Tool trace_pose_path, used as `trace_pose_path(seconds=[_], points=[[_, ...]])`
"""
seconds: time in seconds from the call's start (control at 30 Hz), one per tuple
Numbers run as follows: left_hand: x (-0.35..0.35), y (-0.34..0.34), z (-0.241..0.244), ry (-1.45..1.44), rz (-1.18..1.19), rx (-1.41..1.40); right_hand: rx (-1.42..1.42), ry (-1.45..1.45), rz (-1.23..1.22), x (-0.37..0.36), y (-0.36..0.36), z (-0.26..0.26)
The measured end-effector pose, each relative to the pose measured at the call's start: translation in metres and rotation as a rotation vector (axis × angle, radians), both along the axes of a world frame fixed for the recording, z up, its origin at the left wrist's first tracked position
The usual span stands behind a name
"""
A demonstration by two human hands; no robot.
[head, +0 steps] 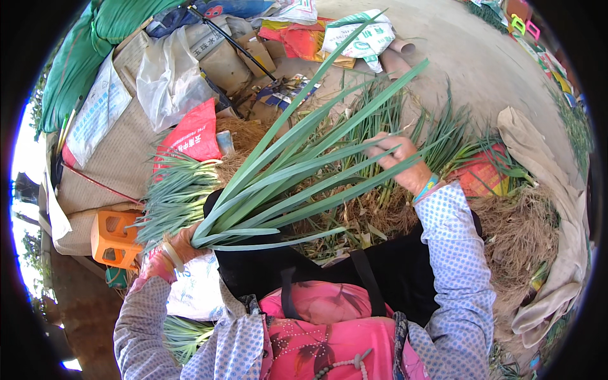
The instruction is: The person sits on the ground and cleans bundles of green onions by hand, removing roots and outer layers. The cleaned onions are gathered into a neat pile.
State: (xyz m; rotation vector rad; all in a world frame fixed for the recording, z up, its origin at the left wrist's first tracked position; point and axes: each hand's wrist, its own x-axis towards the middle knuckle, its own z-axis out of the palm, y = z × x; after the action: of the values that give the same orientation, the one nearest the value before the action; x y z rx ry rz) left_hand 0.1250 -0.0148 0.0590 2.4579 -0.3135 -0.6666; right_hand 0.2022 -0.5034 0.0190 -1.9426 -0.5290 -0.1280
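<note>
My left hand (178, 249), with a pale bangle at the wrist, grips a bunch of long green onion leaves (285, 161) near their gathered base. The leaves fan up and to the right across my lap, and the bunch's lower end is hidden by the hand. At the right side of the fan, my right hand (399, 159) has its fingers curled around a leaf near its tip. A heap of green onions (380, 190) with brown roots and dry scraps lies beyond my knees. Trimmed-looking onions (180, 190) are stacked beside my left hand, leaves pointing left.
An orange plastic stool (114, 240) stands at the left. A red sack (190, 135) and a clear plastic bag (171, 78) lie beyond the stack. A black-handled tool (232, 42) slants at the back. Right of me are a large root mass (515, 237) and beige cloth (560, 228).
</note>
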Motion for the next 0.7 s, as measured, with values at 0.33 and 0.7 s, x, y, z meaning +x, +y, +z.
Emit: trace_pose_path(seconds=[0.33, 0.7], points=[[-0.001, 0.009, -0.01, 0.027, 0.02, -0.192, -0.305, -0.225, -0.211, -0.012, 0.036, -0.014], [-0.007, 0.054, -0.037, 0.216, 0.168, -0.296, -0.02, 0.43, -0.134, -0.055, -0.009, 0.01]])
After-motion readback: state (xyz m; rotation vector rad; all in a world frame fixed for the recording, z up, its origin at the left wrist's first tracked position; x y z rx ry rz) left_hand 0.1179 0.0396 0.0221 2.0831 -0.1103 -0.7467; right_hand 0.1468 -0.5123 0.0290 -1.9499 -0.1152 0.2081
